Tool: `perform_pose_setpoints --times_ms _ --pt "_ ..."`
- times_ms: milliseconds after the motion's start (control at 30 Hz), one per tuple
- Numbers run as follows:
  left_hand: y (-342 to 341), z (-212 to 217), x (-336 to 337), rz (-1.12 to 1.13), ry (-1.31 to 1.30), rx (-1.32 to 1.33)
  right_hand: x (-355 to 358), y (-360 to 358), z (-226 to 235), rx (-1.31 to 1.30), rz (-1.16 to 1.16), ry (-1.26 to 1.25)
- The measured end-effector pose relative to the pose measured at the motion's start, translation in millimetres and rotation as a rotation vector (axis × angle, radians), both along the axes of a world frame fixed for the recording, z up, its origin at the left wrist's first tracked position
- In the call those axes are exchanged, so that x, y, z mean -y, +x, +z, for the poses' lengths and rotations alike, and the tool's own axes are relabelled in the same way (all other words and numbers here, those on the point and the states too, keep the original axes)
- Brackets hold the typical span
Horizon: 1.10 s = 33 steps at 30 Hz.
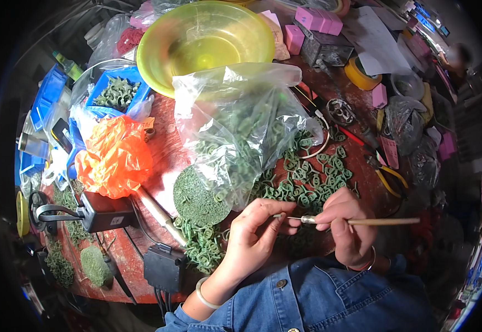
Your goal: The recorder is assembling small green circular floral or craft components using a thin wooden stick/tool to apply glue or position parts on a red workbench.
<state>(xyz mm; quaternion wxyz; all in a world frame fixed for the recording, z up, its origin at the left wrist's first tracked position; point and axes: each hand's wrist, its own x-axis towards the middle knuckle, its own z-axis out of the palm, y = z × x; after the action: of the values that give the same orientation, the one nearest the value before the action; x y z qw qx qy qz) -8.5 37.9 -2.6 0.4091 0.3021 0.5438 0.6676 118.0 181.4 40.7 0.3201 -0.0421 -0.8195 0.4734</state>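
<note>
My right hand (350, 227) grips a thin tool with a pale wooden handle (387, 222), a metal collar and a fine tip pointing left. The tip meets the fingertips of my left hand (256, 232), which are pinched round a tiny piece too small to name. Just beyond both hands lies a spread of small green curled pieces (321, 177). More green curled pieces (203, 243) are heaped beside my left wrist. A clear plastic bag (235, 119) holding many of them rests on the table, close to a round green textured disc (199, 196).
A yellow translucent basin (158, 41) stands at the back. On the left are a blue tray (138, 74) of green pieces, an orange plastic bag (116, 157) and black power adapters (163, 268) with cables. Yellow-handled pliers (394, 180) and a tape roll (361, 76) lie right.
</note>
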Motion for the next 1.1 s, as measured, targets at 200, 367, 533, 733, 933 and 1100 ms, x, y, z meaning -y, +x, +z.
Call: perform_pose_setpoints --times_ms 200,367,533,733,933,1100 --pt "5 3 -3 0.012 -0.092 -0.201 9 -15 -5 0.018 -0.054 0.167" --pt "5 4 0 -0.025 -0.112 -0.405 3 -14 -11 0.088 0.034 0.15" --pt "1 -2 0 0.045 0.099 0.264 0 -15 -11 0.097 -0.05 0.016" --pt "-3 -3 1 0.122 0.053 0.142 -4 -4 3 0.045 -0.011 -0.042" --pt "-3 -4 -2 0.109 0.113 -0.097 -2 1 0 -0.009 0.002 -0.085" --pt "-2 -4 -2 0.129 0.08 -0.178 -3 -2 1 -0.001 0.026 0.095"
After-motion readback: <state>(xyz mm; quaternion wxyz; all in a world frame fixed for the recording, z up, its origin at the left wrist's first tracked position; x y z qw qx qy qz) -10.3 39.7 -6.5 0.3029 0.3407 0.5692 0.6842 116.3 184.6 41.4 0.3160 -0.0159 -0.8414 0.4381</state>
